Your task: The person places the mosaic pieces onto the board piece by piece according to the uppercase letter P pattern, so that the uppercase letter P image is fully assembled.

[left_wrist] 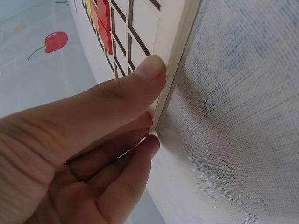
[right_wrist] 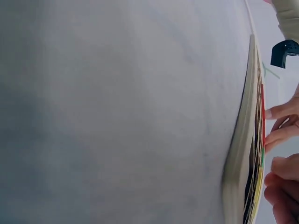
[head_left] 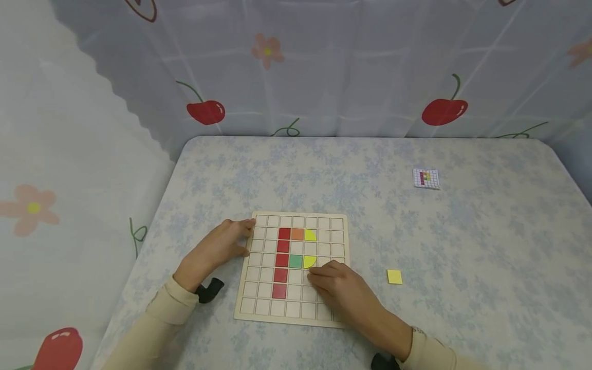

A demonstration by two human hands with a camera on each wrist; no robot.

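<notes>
A wooden grid board (head_left: 300,323) lies on the table. Five red squares (head_left: 280,260) form a column on it, with an orange square (head_left: 298,234), a green square (head_left: 295,261) and two yellow quarter-circle tiles (head_left: 310,261) to their right. At the board's left edge my left hand (head_left: 219,244) rests its thumb and fingertips; in the left wrist view the thumb touches the rim. The fingers of my right hand (head_left: 341,289) are bunched at the lower yellow quarter-circle tile. Whether they pinch it is hidden. The right wrist view shows these fingertips close above the board.
A loose yellow square (head_left: 394,277) lies on the table right of the board. Farther back at the right is a small card (head_left: 426,178) printed with a coloured grid pattern. The patterned tabletop (head_left: 499,246) ends at a hanging curtain (head_left: 324,67) behind.
</notes>
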